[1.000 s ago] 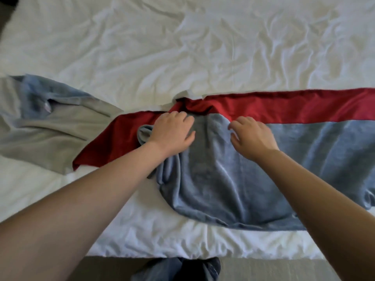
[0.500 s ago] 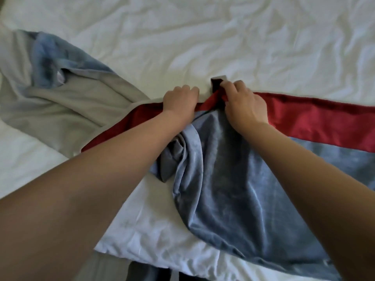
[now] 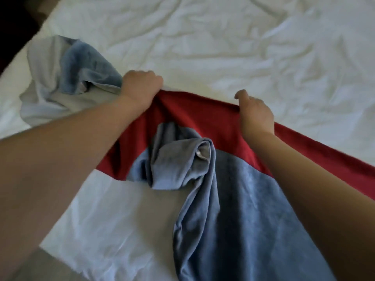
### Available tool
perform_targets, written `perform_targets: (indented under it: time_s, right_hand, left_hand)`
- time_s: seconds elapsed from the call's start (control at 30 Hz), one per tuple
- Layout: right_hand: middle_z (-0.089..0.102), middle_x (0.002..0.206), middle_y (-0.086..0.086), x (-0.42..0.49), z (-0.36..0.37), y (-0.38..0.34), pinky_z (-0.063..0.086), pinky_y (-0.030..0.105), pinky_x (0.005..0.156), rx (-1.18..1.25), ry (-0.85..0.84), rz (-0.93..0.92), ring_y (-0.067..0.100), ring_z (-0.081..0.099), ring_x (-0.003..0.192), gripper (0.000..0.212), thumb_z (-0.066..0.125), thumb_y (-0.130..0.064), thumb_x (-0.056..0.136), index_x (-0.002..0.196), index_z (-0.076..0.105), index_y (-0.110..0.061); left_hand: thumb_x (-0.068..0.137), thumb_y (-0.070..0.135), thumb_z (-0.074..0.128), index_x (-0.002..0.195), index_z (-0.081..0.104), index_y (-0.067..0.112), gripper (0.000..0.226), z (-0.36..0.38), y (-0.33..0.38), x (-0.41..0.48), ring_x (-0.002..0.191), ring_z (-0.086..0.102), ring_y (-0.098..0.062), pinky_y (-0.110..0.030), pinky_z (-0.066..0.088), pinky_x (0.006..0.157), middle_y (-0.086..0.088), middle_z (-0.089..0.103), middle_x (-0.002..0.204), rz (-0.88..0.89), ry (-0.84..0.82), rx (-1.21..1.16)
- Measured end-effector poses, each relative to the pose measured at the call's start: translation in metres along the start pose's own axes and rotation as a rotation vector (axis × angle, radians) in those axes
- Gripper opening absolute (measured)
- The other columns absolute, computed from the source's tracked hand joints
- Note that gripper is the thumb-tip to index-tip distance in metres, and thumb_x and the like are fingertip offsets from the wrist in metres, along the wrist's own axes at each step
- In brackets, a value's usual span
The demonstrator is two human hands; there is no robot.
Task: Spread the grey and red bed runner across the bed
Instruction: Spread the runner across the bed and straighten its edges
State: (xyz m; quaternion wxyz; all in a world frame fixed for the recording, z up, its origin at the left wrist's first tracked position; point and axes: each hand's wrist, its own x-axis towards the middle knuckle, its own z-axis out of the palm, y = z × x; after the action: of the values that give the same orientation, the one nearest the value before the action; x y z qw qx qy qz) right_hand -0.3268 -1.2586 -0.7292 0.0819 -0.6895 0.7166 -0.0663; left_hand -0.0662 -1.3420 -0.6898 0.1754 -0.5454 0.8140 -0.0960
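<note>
Though bunched, runner (image 3: 233, 209) lengthwise left-right

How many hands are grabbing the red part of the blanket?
2. The left hand grips the red edge of the grey and red bed runner near its bunched end; the right hand grips that edge further right.

Grey and red bed runner (image 3: 233, 199), bunched and twisted mid-length, lying unevenly across white bed (image 3: 223, 47)

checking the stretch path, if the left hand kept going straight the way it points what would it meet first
Judging by the forearm line, the left hand, clenched on the bed runner's far edge, would meet only bare white sheet; the bunched grey end lies beside it.
</note>
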Motion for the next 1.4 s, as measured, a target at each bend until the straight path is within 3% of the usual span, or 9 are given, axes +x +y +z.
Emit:
perform_targets:
  time_s: [0.13,0.23,0.33,0.53,0.77,1.03,1.17,1.3,1.4]
  right_hand:
    - [0.056,0.1,0.015,0.0,0.014,0.009,0.038,0.035,0.06,-0.032,-0.1,-0.004,0.036,0.055,0.087,0.031,0.045,0.003,0.083,0.111,0.051,-0.01]
    - [0.052,0.101,0.015,-0.002,0.018,0.019,0.036,0.035,0.057,-0.026,-0.117,0.02,0.036,0.057,0.08,0.024,0.044,-0.002,0.087,0.109,0.052,-0.009]
    - [0.055,0.098,0.014,0.004,0.012,0.03,0.035,0.033,0.057,-0.062,-0.128,0.021,0.036,0.059,0.081,0.024,0.045,0.002,0.084,0.103,0.055,-0.009]
    - [0.056,0.103,0.013,0.009,-0.003,0.044,0.034,0.033,0.061,-0.067,-0.191,0.142,0.035,0.058,0.09,0.018,0.048,-0.006,0.087,0.104,0.055,-0.009]
    - [0.054,0.12,0.009,-0.011,-0.024,0.016,0.043,0.043,0.082,-0.065,-0.04,-0.013,0.031,0.051,0.107,0.038,0.049,-0.031,0.09,0.123,0.05,-0.013]
    - [0.053,0.123,0.008,-0.047,-0.02,-0.058,0.041,0.041,0.084,-0.107,-0.072,0.002,0.03,0.051,0.111,0.042,0.047,-0.032,0.092,0.13,0.045,-0.015]
    - [0.053,0.12,0.008,-0.069,-0.014,-0.1,0.04,0.039,0.078,-0.117,-0.054,0.074,0.03,0.051,0.108,0.035,0.046,-0.019,0.09,0.125,0.048,-0.014]
    - [0.052,0.116,0.006,-0.108,-0.006,-0.137,0.042,0.039,0.082,-0.165,-0.085,0.107,0.028,0.051,0.108,0.035,0.046,-0.017,0.09,0.125,0.047,-0.017]
    - [0.052,0.116,0.005,-0.143,0.001,-0.158,0.04,0.037,0.09,-0.168,-0.203,0.142,0.027,0.051,0.111,0.039,0.055,-0.021,0.083,0.122,0.049,-0.02]
  left_hand:
    - [0.082,-0.002,0.052,0.111,0.059,0.007,0.032,-0.013,0.019,0.024,0.109,0.053,-0.036,-0.041,0.04,0.087,-0.016,0.059,0.114,0.004,-0.092,0.039]
    - [0.081,0.01,0.057,0.111,0.058,0.012,0.03,-0.02,0.057,0.03,0.108,0.055,-0.035,-0.04,0.043,0.084,-0.014,0.06,0.114,0.113,-0.066,-0.05]
    - [0.086,0.005,0.05,0.107,0.061,0.012,0.024,-0.026,0.092,0.037,0.106,0.058,-0.035,-0.039,0.042,0.081,-0.012,0.064,0.111,0.251,-0.019,-0.007]
    - [0.085,0.009,0.054,0.107,0.06,0.011,0.022,-0.04,0.104,0.06,0.103,0.054,-0.035,-0.039,0.039,0.081,-0.014,0.061,0.109,0.137,-0.008,-0.093]
    - [0.089,0.045,0.04,0.116,0.055,0.01,0.047,-0.043,0.08,0.025,0.1,0.056,-0.032,-0.042,0.044,0.081,-0.012,0.062,0.108,0.32,0.251,-0.27]
    - [0.089,0.052,0.032,0.12,0.051,0.013,0.053,-0.017,0.038,-0.027,0.108,0.052,-0.031,-0.043,0.042,0.092,-0.011,0.056,0.117,0.363,0.192,-0.227]
    - [0.086,0.052,0.032,0.108,0.055,0.014,0.049,-0.012,0.024,-0.067,0.101,0.053,-0.029,-0.042,0.041,0.084,-0.009,0.058,0.108,0.412,0.234,-0.26]
    - [0.083,0.041,0.046,0.088,0.058,0.013,0.031,-0.004,0.026,-0.133,0.078,0.055,-0.031,-0.041,0.041,0.063,-0.011,0.057,0.085,0.577,0.367,-0.386]
    - [0.073,0.037,0.062,0.092,0.058,0.013,0.031,0.014,0.032,-0.187,0.077,0.057,-0.029,-0.038,0.043,0.059,-0.009,0.057,0.086,0.612,0.252,-0.505]
